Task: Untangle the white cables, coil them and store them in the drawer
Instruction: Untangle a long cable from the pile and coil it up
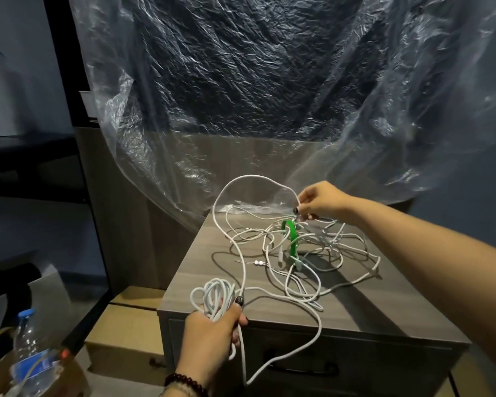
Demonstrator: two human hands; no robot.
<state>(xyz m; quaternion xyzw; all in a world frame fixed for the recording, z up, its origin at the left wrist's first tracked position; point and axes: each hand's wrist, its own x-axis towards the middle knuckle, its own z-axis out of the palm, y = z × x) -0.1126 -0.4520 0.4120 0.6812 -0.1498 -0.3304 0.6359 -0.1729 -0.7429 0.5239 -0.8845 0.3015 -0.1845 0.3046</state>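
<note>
Coil [212, 293] inside left grip [212, 336]

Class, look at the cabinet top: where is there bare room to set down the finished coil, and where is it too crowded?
Bare patches on the cabinet top: the front right corner, beyond the tangle, and the left strip between the left edge and the long loop. The middle and back are crowded with cables and the green strap. The left hand holds the coil; the right hand pinches a cable.

Dim room with bluish walls [470, 239]. Crinkled clear plastic sheeting [241, 81] hangs behind a grey wood-grain cabinet [370, 316]; cardboard boxes [121, 333] and a plastic bottle [30, 353] sit lower left.
</note>
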